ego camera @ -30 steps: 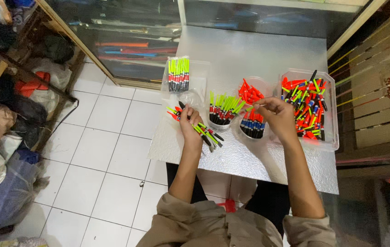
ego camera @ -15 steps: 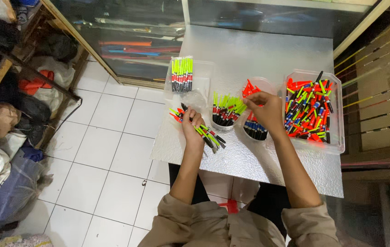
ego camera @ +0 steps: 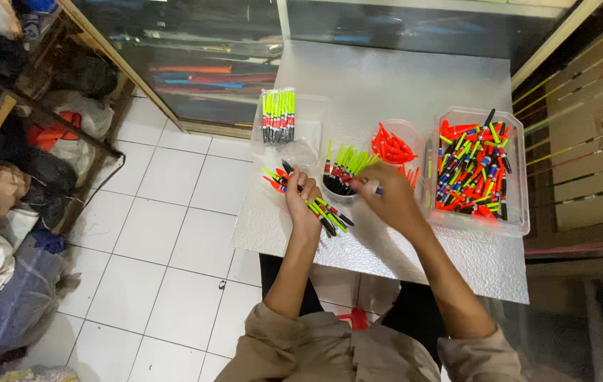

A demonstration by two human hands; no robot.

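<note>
- Head view, left arm: forearm runs up from the beige sleeve to the table's near-left part; left hand (ego camera: 301, 201) sits over the silver table (ego camera: 386, 85), wrist straight, back of hand toward the camera.
- Left fingers curled tight around a bundle of floats (ego camera: 308, 201); thumb on top of it.
- Bundle's long axis is diagonal: orange and green tips stick out up-left past the knuckles, black and green ends stick out down-right past the heel of the hand.
- Right arm: forearm angles up-left across the table, right hand (ego camera: 386, 198) blurred by motion, just right of the left fingers.
- Right fingers pinched narrow on a small float piece (ego camera: 372, 188) with a blue and white end; exact grip cannot be told through the blur. Piece lies roughly level, pointing left toward the bundle.
- Just beyond the right fingertips: a cup of green-tipped floats (ego camera: 344, 170), tips up and fanned out.
- Further beyond: a round tub of orange tips (ego camera: 393, 147).
- Right of the right hand: a clear tray (ego camera: 521, 177) of mixed floats lying every way.
- Well beyond the left fingers: a packed bunch of green floats (ego camera: 277, 114), upright in the picture, on a clear bag.
</note>
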